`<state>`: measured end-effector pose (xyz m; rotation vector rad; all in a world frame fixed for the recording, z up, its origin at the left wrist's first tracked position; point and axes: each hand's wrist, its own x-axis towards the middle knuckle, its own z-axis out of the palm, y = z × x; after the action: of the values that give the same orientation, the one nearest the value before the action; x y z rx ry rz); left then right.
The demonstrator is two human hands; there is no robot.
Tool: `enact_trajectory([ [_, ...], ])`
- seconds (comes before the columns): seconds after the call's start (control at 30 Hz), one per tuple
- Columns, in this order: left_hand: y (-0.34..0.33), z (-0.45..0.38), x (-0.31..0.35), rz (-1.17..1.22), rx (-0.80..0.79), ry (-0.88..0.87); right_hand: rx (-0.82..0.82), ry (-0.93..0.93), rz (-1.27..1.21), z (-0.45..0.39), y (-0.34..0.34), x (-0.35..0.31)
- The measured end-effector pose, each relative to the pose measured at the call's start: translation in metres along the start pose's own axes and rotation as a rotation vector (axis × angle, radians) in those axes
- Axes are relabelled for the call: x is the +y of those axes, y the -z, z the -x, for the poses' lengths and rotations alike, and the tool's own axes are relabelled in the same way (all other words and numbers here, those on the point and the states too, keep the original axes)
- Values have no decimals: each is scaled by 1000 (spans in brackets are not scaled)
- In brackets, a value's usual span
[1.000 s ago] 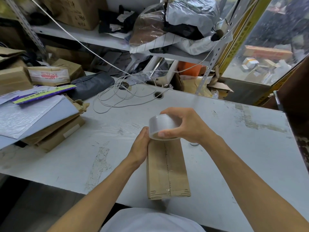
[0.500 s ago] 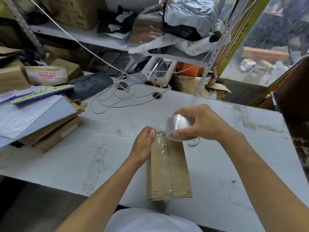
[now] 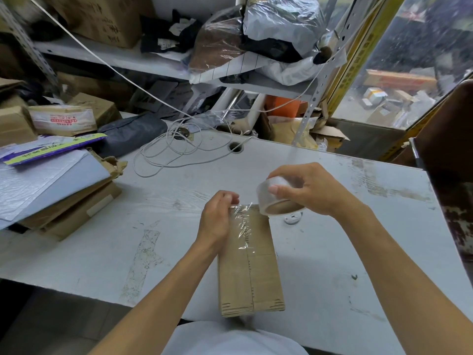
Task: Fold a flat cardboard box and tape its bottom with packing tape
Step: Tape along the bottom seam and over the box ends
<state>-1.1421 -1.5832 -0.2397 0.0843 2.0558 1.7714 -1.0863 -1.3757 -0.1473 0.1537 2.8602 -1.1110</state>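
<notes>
we see a narrow cardboard box (image 3: 249, 265) lying on the white table (image 3: 332, 265), its long side running from the near edge away from us, the near end just at the table's edge. clear tape (image 3: 243, 221) runs along its top face over the middle seam, wrinkled and shiny at the far end. our left hand (image 3: 217, 219) rests against the far left part of the box, fingers curled and pinching the crumpled end of the tape at the box's far edge. our right hand (image 3: 304, 190) grips the tape roll (image 3: 275, 198), thumb and fingers curled round its clear outer band, the brown core facing down toward us; the roll sits tilted just above the far right corner of the box, and we cannot tell whether it touches the cardboard. a small round white thing (image 3: 292, 218) lies on the table just right of that corner, partly under the roll. on the far left a stack of flat cardboard and mailers (image 3: 51, 180) sits on the table, and a loose white cable (image 3: 176, 152) coils on the far middle beside a round hole (image 3: 235, 147) in the tabletop.
</notes>
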Motion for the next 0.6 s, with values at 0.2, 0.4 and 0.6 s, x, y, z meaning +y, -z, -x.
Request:
enact_trajectory([
  [0.2,1,-5,-5,-368,-6,-58,3,-9,-39,0,-3,-3],
  [0.4,15,-10,-7,-457,9,-69,-97,-111,51,14,-15,20],
  [0.6,21,-10,-6,-465,-15,-56,-12,-142,-163,21,-42,42],
])
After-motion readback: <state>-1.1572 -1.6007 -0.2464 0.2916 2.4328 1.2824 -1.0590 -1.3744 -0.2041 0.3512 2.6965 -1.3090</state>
